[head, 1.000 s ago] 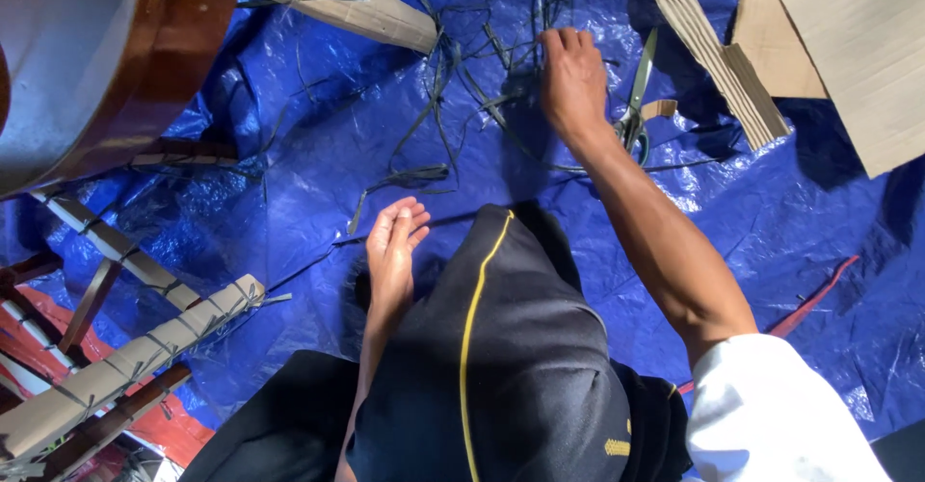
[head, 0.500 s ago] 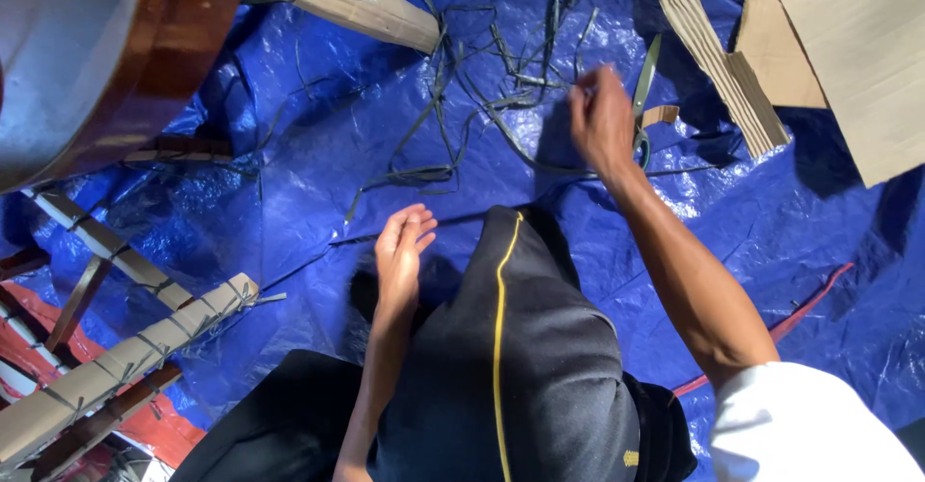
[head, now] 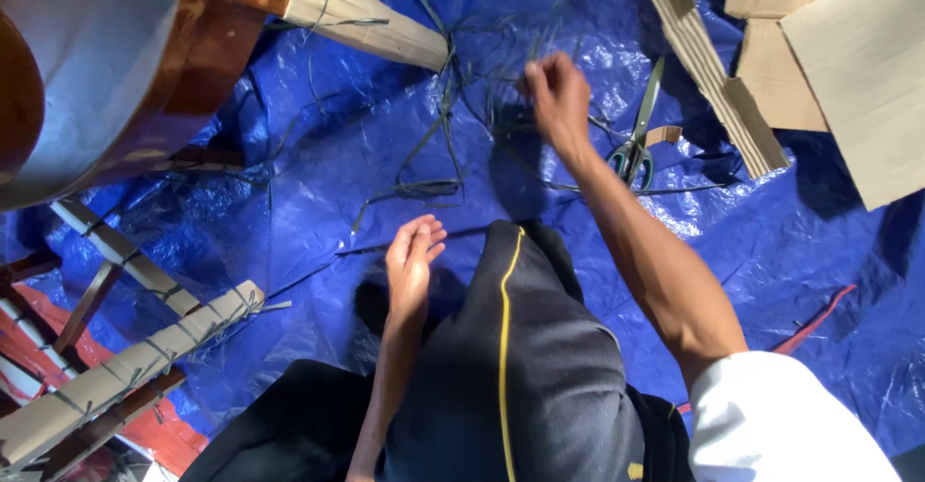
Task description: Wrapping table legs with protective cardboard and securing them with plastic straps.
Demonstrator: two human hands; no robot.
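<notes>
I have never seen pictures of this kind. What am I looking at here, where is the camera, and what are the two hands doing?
The camera sits on a person's head and looks straight down, so you see their own arms and their dark trouser leg with a yellow stripe. There is no machine. The right hand is closed around thin dark strips from a loose tangle on a blue tarp. The left hand is open beside the knee and holds nothing. Scissors lie on the tarp just right of the right hand. Cardboard pieces lie at the top right. On the left stand wooden furniture legs wrapped in cardboard.
</notes>
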